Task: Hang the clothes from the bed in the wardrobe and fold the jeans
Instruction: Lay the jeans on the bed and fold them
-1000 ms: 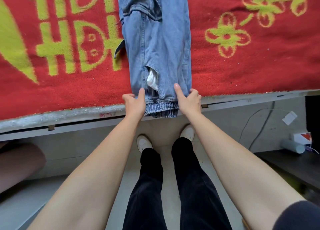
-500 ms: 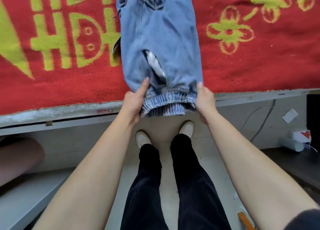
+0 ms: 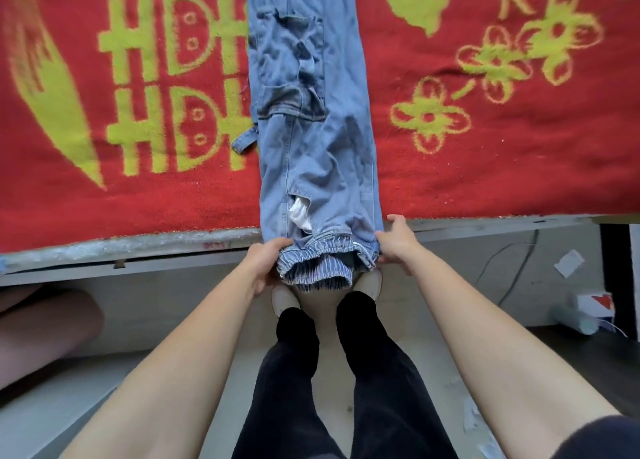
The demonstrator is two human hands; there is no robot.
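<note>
Jeans (image 3: 311,154) lie stretched along the bed on a red blanket (image 3: 485,174) with yellow-green letters and flowers. Their gathered leg ends hang just over the bed's near edge (image 3: 138,251). Directly under those cuffs are the person's black trousers (image 3: 363,372) and pale shoes (image 3: 282,299) on the floor. Further right on the floor lie a white scrap of paper (image 3: 568,263), a thin cable (image 3: 512,261), a pale roll (image 3: 575,320) and a small red-and-white box (image 3: 595,303). A blurred rounded shape at the left is too unclear to name.

The top of the jeans is cut off by the view. The left hand (image 3: 266,261) grips the cuffs' left side, thumb on top, its fingers hidden beneath the cloth. The right hand (image 3: 394,244) holds the right side, thumb raised along the denim, fingers curled round the hem.

The denim is light blue and creased, with a cargo pocket, a loose strap poking out at the left, and a tear near the cuff showing white cloth.
</note>
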